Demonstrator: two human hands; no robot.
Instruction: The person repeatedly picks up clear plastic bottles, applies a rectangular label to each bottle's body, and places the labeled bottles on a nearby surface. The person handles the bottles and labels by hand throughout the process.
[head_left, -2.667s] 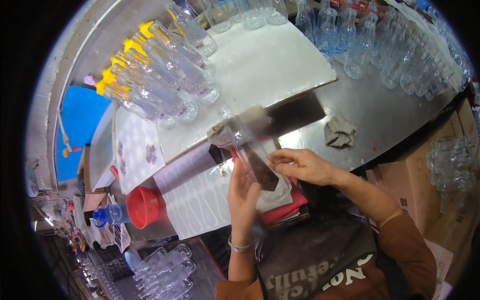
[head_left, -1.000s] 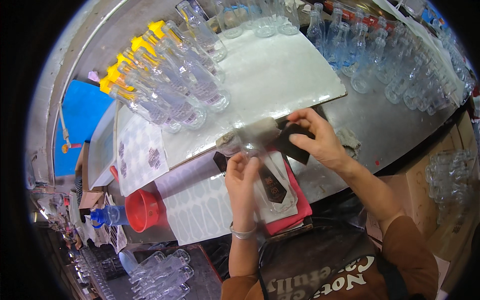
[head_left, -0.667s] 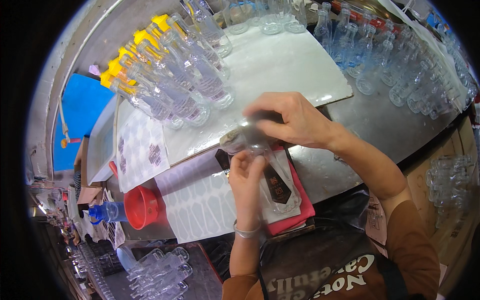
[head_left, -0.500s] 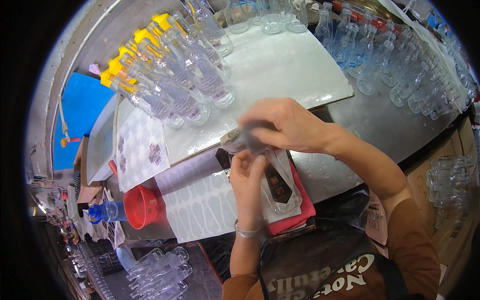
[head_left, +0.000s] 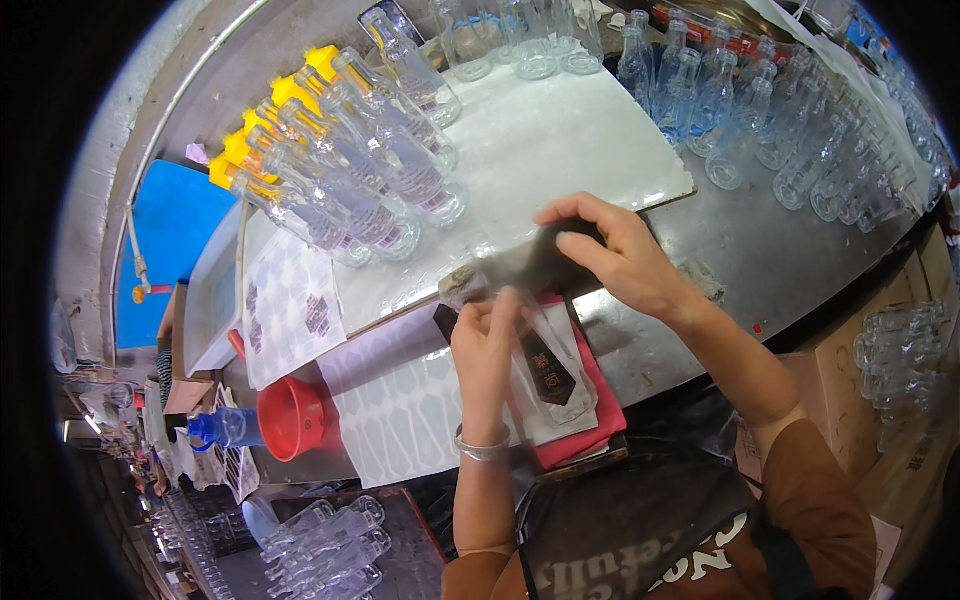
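My left hand (head_left: 485,335) is closed, with thumb and fingers pinched together beside a greyish, worn block (head_left: 461,284). Something clear shows at its fingertips, too blurred to name. My right hand (head_left: 625,255) grips a dark, flat piece (head_left: 565,258) between thumb and fingers, smeared by motion. Below my hands, a black tie-shaped label (head_left: 545,368) with orange print lies on a clear sheet over a red cloth (head_left: 610,412). Another dark label (head_left: 446,320) partly shows left of my left hand.
Several clear bottles with printed labels (head_left: 385,225) stand on the white board (head_left: 560,135), with yellow pieces (head_left: 322,62) behind. More bottles (head_left: 725,170) crowd the metal table (head_left: 765,250). To the left are a red cup (head_left: 290,420), label sheets (head_left: 405,425) and a blue-capped bottle (head_left: 225,428).
My right hand has moved right, away from my left hand, carrying the dark piece. My left hand stays nearly in place. The view has shifted slightly.
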